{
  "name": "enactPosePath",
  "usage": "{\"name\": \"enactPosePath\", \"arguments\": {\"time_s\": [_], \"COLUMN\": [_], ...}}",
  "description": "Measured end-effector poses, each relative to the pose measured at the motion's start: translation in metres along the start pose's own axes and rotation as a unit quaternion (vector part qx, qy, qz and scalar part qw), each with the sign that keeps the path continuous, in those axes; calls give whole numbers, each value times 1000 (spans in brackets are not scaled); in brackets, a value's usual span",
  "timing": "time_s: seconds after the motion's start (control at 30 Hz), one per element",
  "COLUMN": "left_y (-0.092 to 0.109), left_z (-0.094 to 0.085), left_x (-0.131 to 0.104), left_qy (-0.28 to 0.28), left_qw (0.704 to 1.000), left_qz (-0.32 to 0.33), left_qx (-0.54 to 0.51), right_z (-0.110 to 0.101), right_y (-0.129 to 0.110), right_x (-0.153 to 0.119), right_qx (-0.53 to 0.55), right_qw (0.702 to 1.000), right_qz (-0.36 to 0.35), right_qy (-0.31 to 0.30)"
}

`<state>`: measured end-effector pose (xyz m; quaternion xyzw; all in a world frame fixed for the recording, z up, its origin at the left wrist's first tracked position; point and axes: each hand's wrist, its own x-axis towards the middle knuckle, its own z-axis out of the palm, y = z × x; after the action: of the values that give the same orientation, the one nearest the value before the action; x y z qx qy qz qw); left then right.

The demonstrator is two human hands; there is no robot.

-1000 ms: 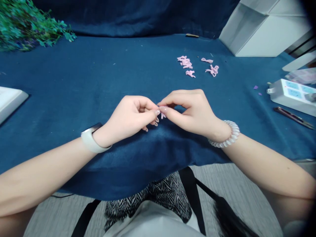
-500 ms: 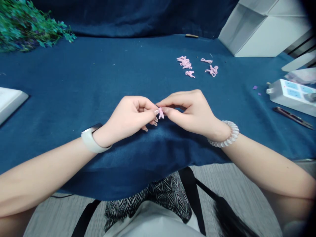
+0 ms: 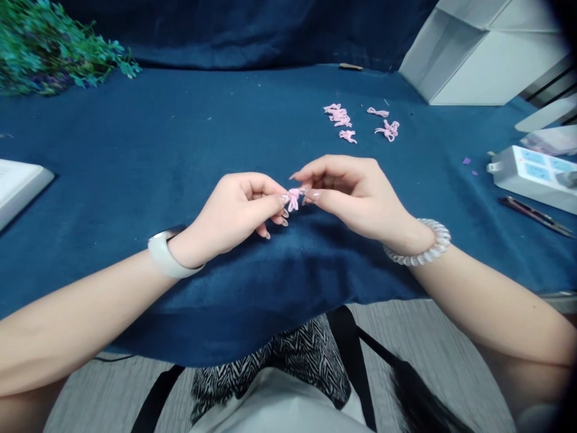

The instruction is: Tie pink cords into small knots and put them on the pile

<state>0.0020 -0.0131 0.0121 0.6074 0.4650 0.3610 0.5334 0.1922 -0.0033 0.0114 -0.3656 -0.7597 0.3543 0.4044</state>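
Above the front edge of the table, my left hand (image 3: pixel 246 204) pinches a small pink yarn bow (image 3: pixel 294 198) between thumb and forefinger. From the other side, my right hand (image 3: pixel 347 195) holds the bow's right end between its thumb and a finger, with the forefinger lifted off. Loops of yarn hang down between the two hands. Farther back on the cloth lie several similar pink yarn pieces: a cluster (image 3: pixel 338 114), a single knotted one (image 3: pixel 348 136), a thin loop (image 3: pixel 377 112) and a looser bow (image 3: pixel 388 130).
A blue cloth (image 3: pixel 180 132) covers the table. Thread snips (image 3: pixel 536 215) and a white power strip (image 3: pixel 532 171) lie at the right. White box shelving (image 3: pixel 473 60) stands at back right, green artificial plants (image 3: pixel 58 54) at back left. A white object (image 3: pixel 22 189) sits at the left edge.
My right hand has shifted slightly right and its forefinger has lifted away. More of the pink bow now shows between my hands. The left hand has barely moved.
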Motion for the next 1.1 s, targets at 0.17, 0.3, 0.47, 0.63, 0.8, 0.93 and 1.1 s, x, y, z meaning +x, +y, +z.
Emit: {"name": "enactPosePath", "arguments": {"time_s": [0.17,0.3,0.47,0.63,0.8,0.93,1.1], "left_y": [-2,-3,-3,-4,-4,-3,-4], "left_z": [-1,-1,-1,-1,-2,-2,-2], "left_x": [1,2,3,1,0,1,4], "left_qy": [-4,-12,-38,-60,-51,-38,-67], "left_qw": [1000,997,993,998,999,999,991], "left_qz": [-12,-29,-59,-26,9,28,-43], "left_qx": [-26,-69,-96,-24,-7,-14,-112], "right_z": [-3,-2,-1,0,-1,-1,-5], "right_y": [-2,0,2,5,5,7,11], "right_x": [0,0,1,2,2,2,0], "right_qx": [-44,-83,-120,-127,-95,-105,-217], "right_qw": [998,995,988,981,988,980,934], "right_qz": [-18,-45,-93,-143,-118,-161,-277], "right_qy": [-47,-22,-1,17,22,44,61]}}
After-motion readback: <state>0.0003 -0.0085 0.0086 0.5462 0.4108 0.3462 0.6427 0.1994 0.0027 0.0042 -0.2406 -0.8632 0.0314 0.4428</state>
